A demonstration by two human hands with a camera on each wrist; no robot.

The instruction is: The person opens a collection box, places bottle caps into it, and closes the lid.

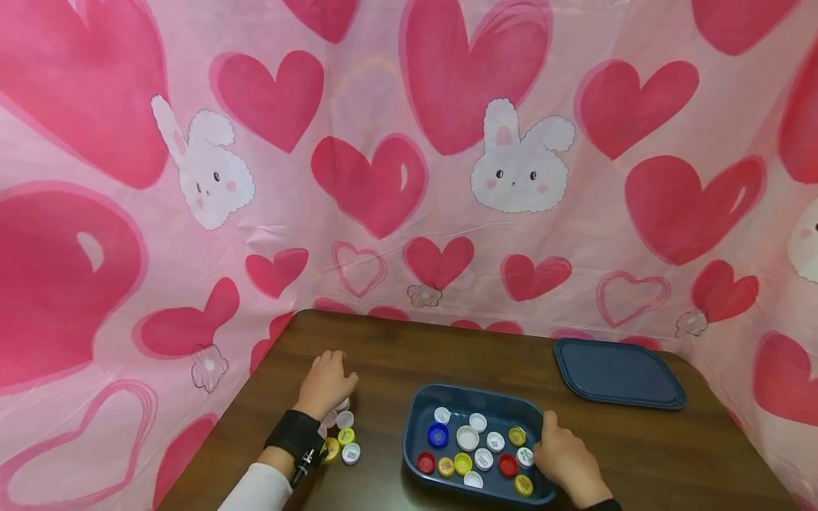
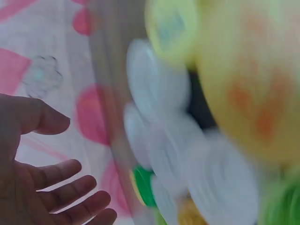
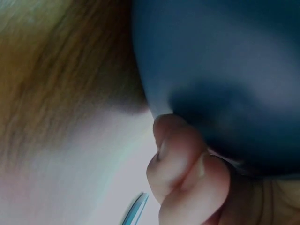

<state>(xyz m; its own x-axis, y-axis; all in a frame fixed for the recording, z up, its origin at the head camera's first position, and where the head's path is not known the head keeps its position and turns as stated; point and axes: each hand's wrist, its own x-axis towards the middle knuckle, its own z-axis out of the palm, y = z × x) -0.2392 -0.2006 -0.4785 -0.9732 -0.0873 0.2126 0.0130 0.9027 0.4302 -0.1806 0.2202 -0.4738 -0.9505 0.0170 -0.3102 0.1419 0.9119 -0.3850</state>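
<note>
A dark blue tray point(image 1: 415, 426) sits on the brown table point(image 1: 396, 355) and holds several bottle caps point(image 1: 476, 447) in white, yellow, red and blue. My right hand point(image 1: 562, 454) grips the tray's right rim; in the right wrist view its curled fingers point(image 3: 183, 164) press against the blue tray wall point(image 3: 220, 61). My left hand point(image 1: 329, 383) hovers palm down over a small pile of loose caps point(image 1: 345, 436) on the table, left of the tray. In the left wrist view the left hand point(image 2: 51, 187) has its fingers spread and holds nothing, with blurred white caps point(image 2: 159, 89) close by.
A dark blue lid point(image 1: 616, 372) lies flat at the table's back right. A pink cloth with hearts and bunnies point(image 1: 409, 177) walls the table on the far side and both flanks. Bare wood shows between the tray and the far edge.
</note>
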